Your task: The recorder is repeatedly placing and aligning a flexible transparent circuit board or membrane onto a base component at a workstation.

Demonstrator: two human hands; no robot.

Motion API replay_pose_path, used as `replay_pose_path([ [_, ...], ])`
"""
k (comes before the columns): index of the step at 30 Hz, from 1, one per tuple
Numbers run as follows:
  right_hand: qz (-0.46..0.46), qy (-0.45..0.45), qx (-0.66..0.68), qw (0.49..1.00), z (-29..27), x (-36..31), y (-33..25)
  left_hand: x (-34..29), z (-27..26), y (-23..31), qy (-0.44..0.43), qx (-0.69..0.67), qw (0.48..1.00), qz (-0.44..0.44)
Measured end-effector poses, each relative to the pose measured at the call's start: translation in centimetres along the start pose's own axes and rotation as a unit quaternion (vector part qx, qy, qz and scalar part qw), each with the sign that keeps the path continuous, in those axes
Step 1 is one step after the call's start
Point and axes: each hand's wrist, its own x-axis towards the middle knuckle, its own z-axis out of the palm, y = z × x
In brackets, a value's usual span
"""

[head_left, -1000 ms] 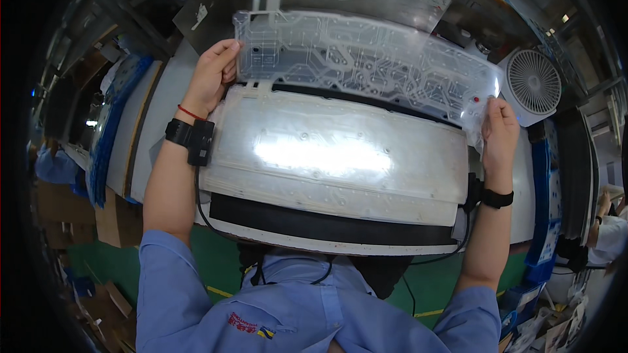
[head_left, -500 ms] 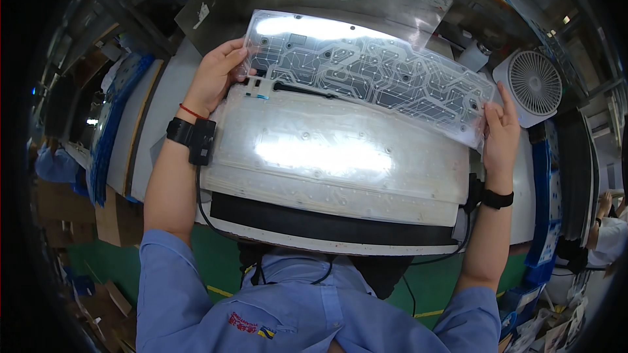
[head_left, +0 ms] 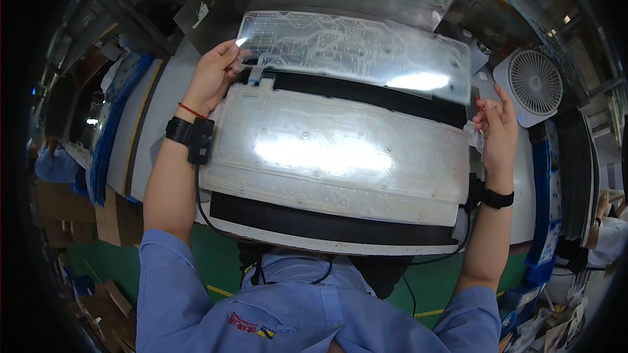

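My left hand [head_left: 214, 73] pinches the left end of a clear flexible circuit sheet [head_left: 314, 39], printed with pale tracks and dots. The sheet lies tilted across the far side of the table, beyond a stack of similar translucent sheets [head_left: 340, 124]. Just off the sheet's right end is my right hand [head_left: 497, 124], its index finger raised and the other fingers curled round a crumpled white wipe [head_left: 473, 136]. A small red spot shows by its fingertips. Between sheet and stack runs a black strip [head_left: 373, 95].
A white round fan [head_left: 533, 85] stands at the right, near a bottle [head_left: 481, 55]. Behind the sheet rises a metal panel [head_left: 275, 1] with paper labels. Blue trays [head_left: 546, 189] line the right side. A black mat edge [head_left: 327, 219] shows under the stack.
The circuit sheet has swung away and flattened toward the far side, baring the black strip. My right hand has let go of its right end; my left hand keeps its hold.
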Motion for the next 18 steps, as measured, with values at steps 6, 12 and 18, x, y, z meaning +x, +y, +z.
replay_pose_path([
  [6, 0.035, -0.083, -0.102, 0.991, -0.4, 0.1, 0.7, -0.4, 1.5, 0.9, 0.052, -0.033, 0.998, 0.003],
  [12, 0.078, -0.254, -0.249, 0.931, 0.4, -0.9, -0.5, -0.8, 1.7, 1.1, 0.027, -0.006, 1.000, -0.002],
  [18, 0.005, -0.272, -0.255, 0.928, 0.5, -1.0, -0.7, -0.7, 1.7, 1.0, 0.039, 0.021, 0.999, 0.005],
])
